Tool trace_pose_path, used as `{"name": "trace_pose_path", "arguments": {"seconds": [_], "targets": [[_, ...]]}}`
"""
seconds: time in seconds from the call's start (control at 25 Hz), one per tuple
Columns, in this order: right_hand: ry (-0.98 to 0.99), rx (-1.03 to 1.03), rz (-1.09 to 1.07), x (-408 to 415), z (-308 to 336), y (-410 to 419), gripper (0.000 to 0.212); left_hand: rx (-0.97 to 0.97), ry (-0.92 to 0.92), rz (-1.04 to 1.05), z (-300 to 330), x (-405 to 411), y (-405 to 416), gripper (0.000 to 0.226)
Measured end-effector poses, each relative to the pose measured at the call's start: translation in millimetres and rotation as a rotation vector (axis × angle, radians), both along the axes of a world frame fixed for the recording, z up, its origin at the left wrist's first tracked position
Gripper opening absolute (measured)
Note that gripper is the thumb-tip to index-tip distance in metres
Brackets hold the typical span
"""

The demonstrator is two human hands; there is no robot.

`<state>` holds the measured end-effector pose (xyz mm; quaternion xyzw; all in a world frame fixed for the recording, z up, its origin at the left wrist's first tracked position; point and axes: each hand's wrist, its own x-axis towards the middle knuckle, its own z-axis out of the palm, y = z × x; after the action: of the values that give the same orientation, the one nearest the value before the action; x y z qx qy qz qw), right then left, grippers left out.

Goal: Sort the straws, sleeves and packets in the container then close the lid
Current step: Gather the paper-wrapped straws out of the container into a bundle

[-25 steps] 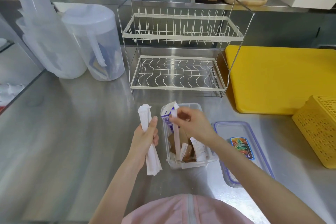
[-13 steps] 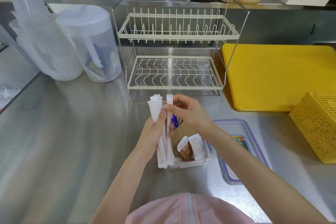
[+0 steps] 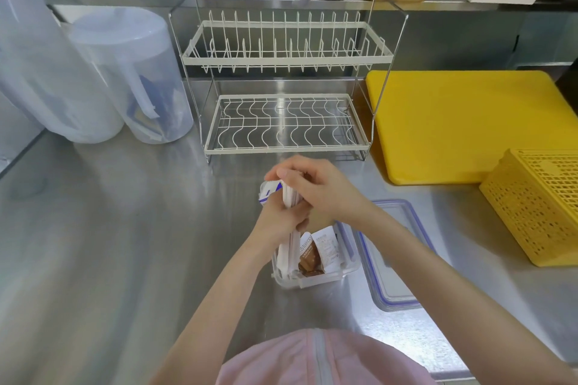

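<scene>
We are in the middle of the sorting step. Our left hand (image 3: 280, 219) is wrapped tight around a bunch of white paper-wrapped straws (image 3: 286, 251), and it holds them standing up with their low ends down inside the clear container (image 3: 314, 280). Our right hand (image 3: 316, 189) sits on top of the bunch. Its fingers are curled and pinched on the top ends of the straws, as if to press them even. A white and blue packet (image 3: 269, 192) peeks out at the top, just beside our left hand, and we cannot tell which hand holds it.

The container stands on the steel counter (image 3: 125, 244), right in front of us. Inside it, next to the straws, lean a brown packet (image 3: 308, 256) and a white packet (image 3: 328, 248). The lid (image 3: 394, 259) with the blue rim lies flat on the counter, just to the right of the container. It is not on yet.

We think the next move is to set the straws down along the left side of the container and let go gently, so they do not tip the packets over. After that the lid has to go on.

The brown packet has white letters on it that may say "taikoo," but they are small and blurry. The print on the white packet is too small to read.
</scene>
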<state>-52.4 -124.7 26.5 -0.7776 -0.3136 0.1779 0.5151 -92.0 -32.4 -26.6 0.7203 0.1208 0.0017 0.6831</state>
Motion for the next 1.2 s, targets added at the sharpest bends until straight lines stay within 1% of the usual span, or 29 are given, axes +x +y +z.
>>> {"name": "trace_pose_path", "arguments": {"seconds": [0.08,0.12,0.16,0.2,0.24,0.32,0.36,0.44,0.48,0.52,0.64,0.72,0.8,0.84,0.92,1.0,1.08,1.2], "targets": [[-0.121,-0.064,-0.011,1,-6,-1,0.022,-0.009,-0.001,0.02,-2,3,-2,0.025],[-0.154,-0.081,-0.01,3,-9,-2,0.022,-0.012,0.01,0.023,-3,2,-3,0.025],[-0.146,-0.083,-0.003,4,-10,-3,0.022,-0.021,0.025,0.029,-3,2,-5,0.025],[-0.09,-0.066,0.0,5,-13,-4,0.024,-0.039,0.038,0.044,-4,2,-6,0.026],[0.023,-0.016,-0.007,5,-16,-6,0.03,-0.058,0.041,0.071,-2,2,-5,0.029],[0.241,0.098,-0.01,5,-27,-14,0.049,-0.126,-0.008,0.138,2,4,1,0.04],[0.288,0.104,0.032,5,-33,-18,0.059,-0.198,-0.044,0.165,5,6,4,0.045],[0.301,-0.015,0.141,1,-44,-19,0.073,-0.354,-0.101,0.166,13,11,5,0.049],[0.274,-0.095,0.139,-1,-47,-18,0.071,-0.38,-0.114,0.154,16,14,3,0.049],[0.243,-0.138,0.092,-2,-48,-16,0.065,-0.345,-0.118,0.145,16,17,0,0.05],[0.217,-0.042,-0.071,-4,-46,-9,0.04,-0.166,-0.099,0.12,19,23,-5,0.046],[0.182,-0.075,-0.148,-1,-48,-12,0.03,-0.092,-0.1,0.048,21,26,-4,0.03],[0.152,-0.158,-0.306,6,-54,-19,0.011,-0.002,-0.072,-0.011,22,26,-1,0.005],[0.159,-0.178,-0.391,10,-56,-24,0.007,0.06,-0.047,-0.021,19,25,3,0.01],[0.195,-0.194,-0.488,18,-63,-34,0.016,0.183,0.045,-0.008,7,21,10,0.026],[0.247,-0.216,-0.532,24,-70,-44,0.023,0.377,0.149,0.011,-10,15,13,0.029],[0.296,-0.253,-0.554,26,-77,-52,0.021,0.58,0.213,-0.002,-31,10,10,0.028],[0.348,-0.292,-0.539,25,-89,-57,0.015,0.733,0.26,-0.012,-50,11,3,0.029]]}}
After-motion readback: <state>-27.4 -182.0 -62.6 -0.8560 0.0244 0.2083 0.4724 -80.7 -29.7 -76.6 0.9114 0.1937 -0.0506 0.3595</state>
